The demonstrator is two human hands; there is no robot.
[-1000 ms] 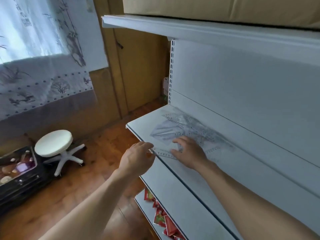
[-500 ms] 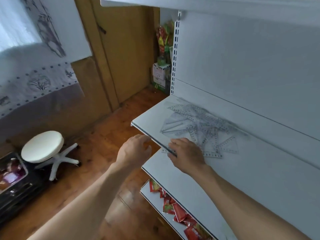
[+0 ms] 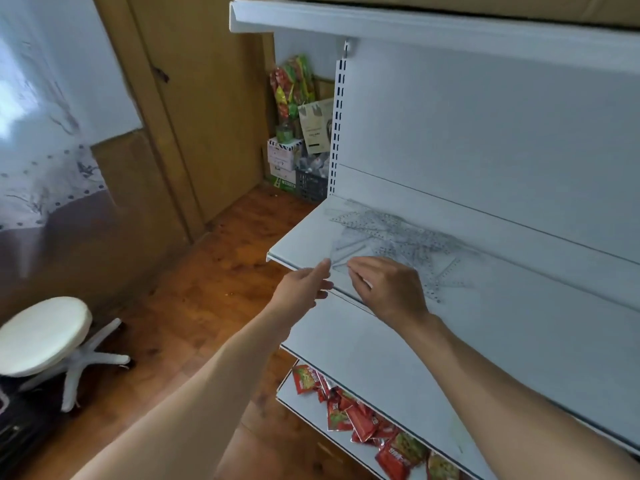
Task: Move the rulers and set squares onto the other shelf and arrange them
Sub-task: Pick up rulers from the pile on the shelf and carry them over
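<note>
Right hand (image 3: 389, 289) is curling onto ruler pile (image 3: 398, 237) on shelf (image 3: 294, 245), grip unclear; left hand (image 3: 303, 289), at its 9 o'clock, is reaching open-fingered.

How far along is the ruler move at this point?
Done: nothing visibly. The clear rulers and set squares all lie in one jumbled pile on the middle shelf.
In hand: the right hand curls its fingers at the pile's near edge, though whether it grips a piece is unclear. The left hand reaches in beside it, fingers straight.
Left: moving every piece to another shelf and arranging them.
</note>
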